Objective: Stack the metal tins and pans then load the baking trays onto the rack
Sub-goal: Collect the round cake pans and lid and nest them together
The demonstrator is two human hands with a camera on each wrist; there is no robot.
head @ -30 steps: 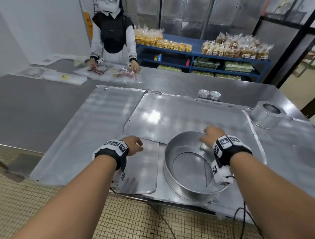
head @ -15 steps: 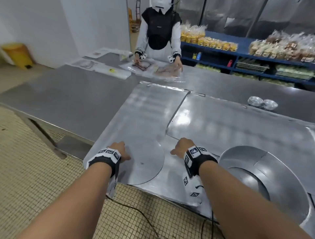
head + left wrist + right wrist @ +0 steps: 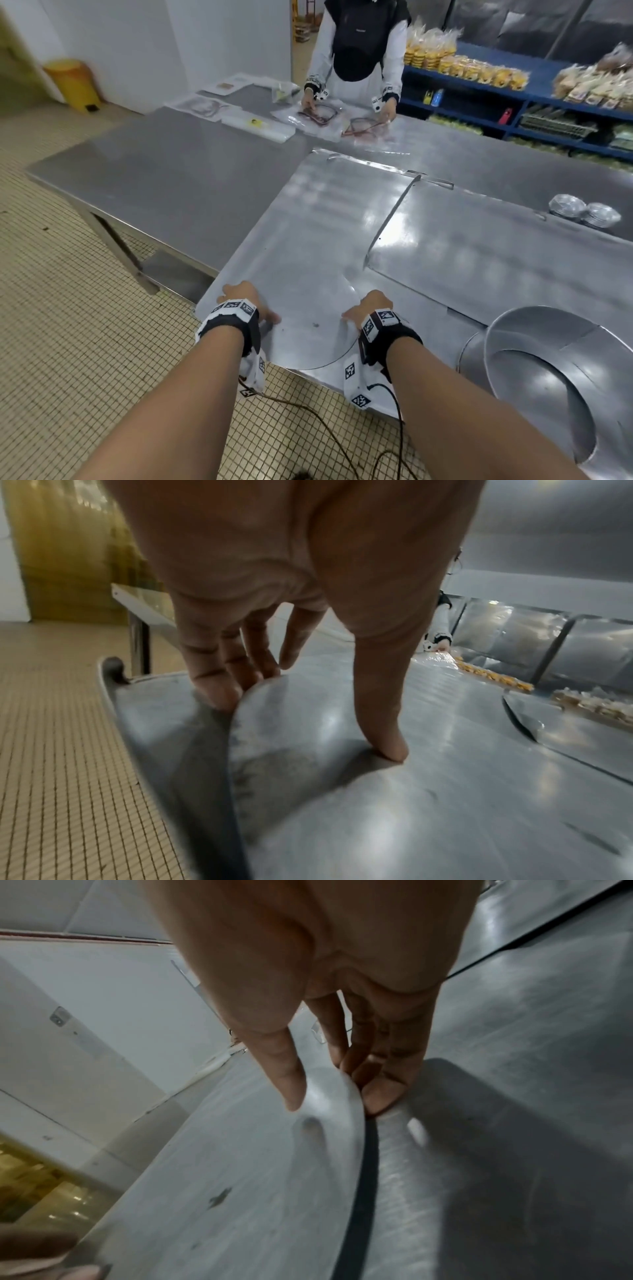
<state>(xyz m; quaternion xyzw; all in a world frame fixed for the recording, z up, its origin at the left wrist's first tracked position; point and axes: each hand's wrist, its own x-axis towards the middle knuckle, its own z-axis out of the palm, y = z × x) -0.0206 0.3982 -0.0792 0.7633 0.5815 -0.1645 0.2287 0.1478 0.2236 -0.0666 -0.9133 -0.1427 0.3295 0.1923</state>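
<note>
At the counter's [image 3: 164, 178] near edge we pinch the round metal disc [image 3: 310, 337] (flat on a baking tray [image 3: 308, 219]), left hand [image 3: 239, 298] and right hand [image 3: 371, 305] gripping opposite rims.

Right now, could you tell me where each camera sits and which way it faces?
Head: on the head, looking forward and down at the round disc; both forearms, left hand, right hand.
Left wrist: along the hand; thumb above and fingers below the disc's edge.
Right wrist: same, opposite edge.
All share the disc.
</note>
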